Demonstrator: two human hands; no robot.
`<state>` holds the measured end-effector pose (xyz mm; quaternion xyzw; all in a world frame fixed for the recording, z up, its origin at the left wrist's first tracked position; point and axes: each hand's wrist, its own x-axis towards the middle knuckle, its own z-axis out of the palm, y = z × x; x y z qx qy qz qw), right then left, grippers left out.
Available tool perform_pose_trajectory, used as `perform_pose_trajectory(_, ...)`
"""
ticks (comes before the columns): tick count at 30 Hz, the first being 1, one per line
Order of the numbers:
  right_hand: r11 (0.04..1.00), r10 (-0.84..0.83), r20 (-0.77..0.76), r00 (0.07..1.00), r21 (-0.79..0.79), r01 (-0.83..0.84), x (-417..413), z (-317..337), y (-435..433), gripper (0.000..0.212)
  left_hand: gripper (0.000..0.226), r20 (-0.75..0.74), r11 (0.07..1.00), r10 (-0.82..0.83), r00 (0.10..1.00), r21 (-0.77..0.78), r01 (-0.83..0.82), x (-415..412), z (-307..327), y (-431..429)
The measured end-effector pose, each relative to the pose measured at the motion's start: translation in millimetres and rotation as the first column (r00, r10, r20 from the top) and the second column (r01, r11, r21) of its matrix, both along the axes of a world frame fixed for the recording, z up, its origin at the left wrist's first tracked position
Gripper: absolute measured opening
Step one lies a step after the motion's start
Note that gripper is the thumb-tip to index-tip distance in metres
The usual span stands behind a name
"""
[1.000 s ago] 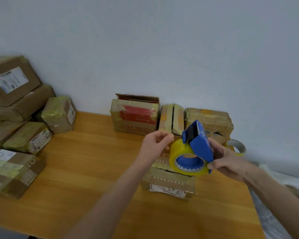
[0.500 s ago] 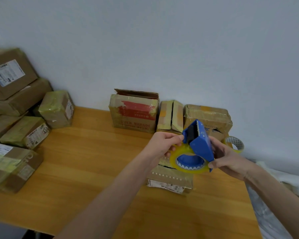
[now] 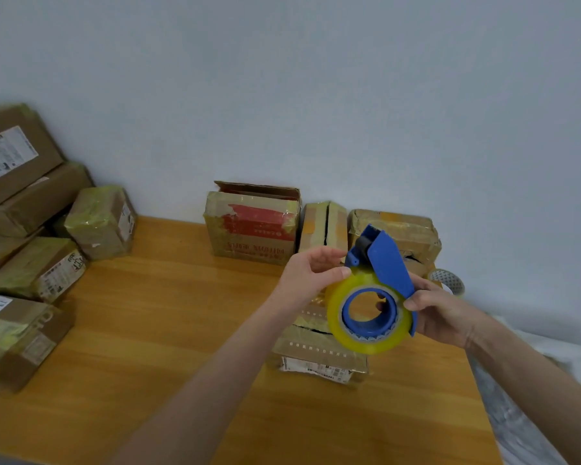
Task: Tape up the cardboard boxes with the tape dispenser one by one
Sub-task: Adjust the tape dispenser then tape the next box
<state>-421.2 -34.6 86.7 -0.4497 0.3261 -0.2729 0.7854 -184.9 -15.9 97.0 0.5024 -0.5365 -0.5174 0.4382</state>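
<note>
above table, right hand grips blue tape dispenser; left hand pinches at yellow roll's top, likely finding tape end. target cardboard box lies just beneath. next: pull tape free, stick onto box seam.
</note>
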Motion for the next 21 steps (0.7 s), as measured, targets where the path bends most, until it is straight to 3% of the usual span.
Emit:
perform_pose_trajectory(4, 0.999, 0.028, 0.01, 1.0, 0.025, -0.029, 3, 1, 0, 0.069, 0.028, 0.103, 0.966, 0.077, 0.992, -0.253, -0.049, -3, -2, -4)
perform_pose_trajectory(8, 0.998, 0.013, 0.013, 1.0, 0.058, -0.014, 6, 2, 0, 0.066, 0.028, 0.238, 0.884, 0.093, 0.967, -0.467, 0.03, -2, -1, -7)
perform_pose_trajectory(14, 0.999, 0.013, -0.035, 0.999, 0.039, -0.011, 6, 2, -5, 0.075, 0.011, 0.36, 0.832, 0.104, 0.927, -0.543, 0.117, 1, -8, -14)
perform_pose_trajectory(19, 0.999, 0.013, -0.039, 0.999, 0.033, -0.012, 5, 0, -5, 0.07, 0.012, 0.394, 0.802, 0.156, 0.906, -0.586, 0.116, 0, -13, -13)
perform_pose_trajectory(21, 0.999, 0.007, -0.041, 0.999, 0.034, -0.005, 3, -1, -5, 0.071, 0.015, 0.363, 0.839, 0.147, 0.92, -0.538, 0.078, -1, -12, -12)
